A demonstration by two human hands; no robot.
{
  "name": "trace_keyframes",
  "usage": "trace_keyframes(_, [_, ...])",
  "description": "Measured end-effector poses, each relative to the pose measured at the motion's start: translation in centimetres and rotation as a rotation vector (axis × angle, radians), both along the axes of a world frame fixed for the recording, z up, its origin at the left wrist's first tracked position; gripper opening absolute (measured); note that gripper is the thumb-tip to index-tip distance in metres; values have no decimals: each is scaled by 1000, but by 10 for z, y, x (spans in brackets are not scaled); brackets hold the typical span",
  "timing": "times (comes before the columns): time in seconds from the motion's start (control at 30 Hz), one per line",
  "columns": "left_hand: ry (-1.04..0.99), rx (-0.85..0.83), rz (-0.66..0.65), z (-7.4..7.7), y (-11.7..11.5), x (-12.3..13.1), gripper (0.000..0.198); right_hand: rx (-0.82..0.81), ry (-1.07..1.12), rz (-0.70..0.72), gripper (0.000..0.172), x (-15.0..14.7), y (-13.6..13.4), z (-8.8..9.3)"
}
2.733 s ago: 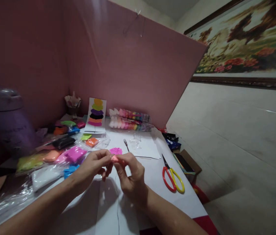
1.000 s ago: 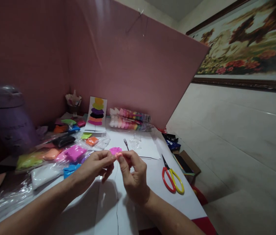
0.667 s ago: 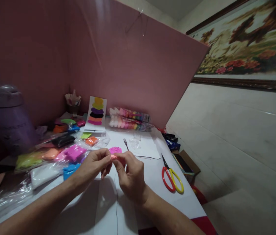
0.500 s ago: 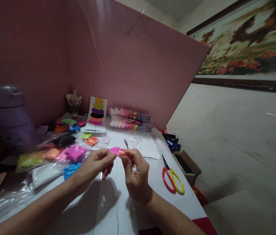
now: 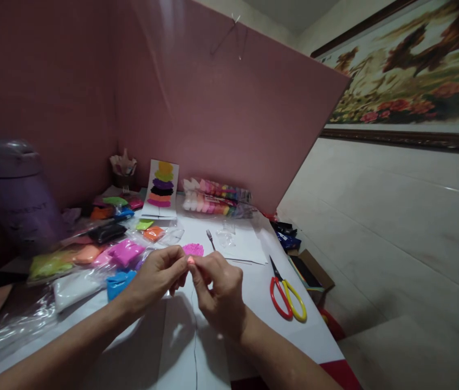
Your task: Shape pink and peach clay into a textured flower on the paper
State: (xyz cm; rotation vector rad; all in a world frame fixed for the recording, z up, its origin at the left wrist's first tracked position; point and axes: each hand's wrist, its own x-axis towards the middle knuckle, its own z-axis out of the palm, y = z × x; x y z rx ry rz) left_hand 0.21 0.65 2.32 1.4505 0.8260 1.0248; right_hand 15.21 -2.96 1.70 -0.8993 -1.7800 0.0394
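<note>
And here are the 2 bare hands, brought together over the counter (image 5: 259,330), fingertips meeting at a small coral lump (image 5: 191,260). The right hand (image 5: 221,290) has it: thumb and forefinger clamped on the lump, other fingers curled in behind. The left hand (image 5: 158,273) comes in from the opposite side, thumb tip touching the lump; whether that grip clamps it too, I cannot tell. The lump itself sits right between the 2 sets of fingertips, mostly covered by them.

Just beyond the grip lies a magenta piece (image 5: 193,249) with a ridged surface, partly hidden by the fingers. A little farther off and to the right, there's a small fork (image 5: 210,238), tines pointing away. Below the grip, a thin dark line (image 5: 195,346) runs along the white surface toward the near edge.

Out to the right of the grip, scissors (image 5: 280,278) rest with their red and yellow handles nearer, blades pointing away. Over to the left, a blue packet (image 5: 120,284) lies just beside the left hand, with a magenta packet (image 5: 126,252) behind it. Well beyond the grip, a card (image 5: 161,189) leans upright, showing 6 stacked bands of colour.
</note>
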Motion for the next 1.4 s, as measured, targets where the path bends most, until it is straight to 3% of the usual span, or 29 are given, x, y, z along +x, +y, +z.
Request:
trace_keyframes(0.07, [2, -6, -7, 0, 0, 0, 45, -8, -6, 5, 10, 0, 0, -1])
trace_keyframes(0.2, [-31, -54, -55, 0, -1, 0, 42, -22, 201, -16, 7, 0, 0, -1])
trace_keyframes(0.4, [-95, -84, -53, 0, -2, 0, 43, 22, -12, 35, 12, 1, 1, -1])
trace_keyframes(0.57, [-408, -424, -187, 4, 0, -3, 25, -28, 250, -3, 8, 2, 1, -1])
trace_keyframes(0.7, [-605, -638, -236, 10, 3, -6, 46, -19, 256, 8, 10, 2, 1, -3])
trace_keyframes(0.83, [-667, -722, -171, 13, 4, -5, 49, -9, 213, -2, 12, 3, 4, -6])
trace_keyframes(0.93, [-657, -674, -167, 13, 4, -4, 48, 0, 180, -15, 14, 3, 5, -8])
trace_keyframes(1.0, [-604, -548, -136, 13, 3, -5, 44, 6, 180, -2, 15, 3, 4, -8])
trace_keyframes(1.07, [-512, -356, -4, 14, 2, -6, 37, 14, 191, 13, 17, 3, 3, -7])
trace_keyframes(1.17, [-391, -87, 269, 16, 2, -10, 10, 24, 199, 24, 18, 2, 3, -6])
trace_keyframes(1.23, [-386, 14, 357, 18, 3, -13, 6, 30, 193, 17, 18, 2, 3, -6])
trace_keyframes(1.4, [-418, -33, 402, 17, 8, -17, 5, 43, 181, -9, 20, 2, 3, -6])
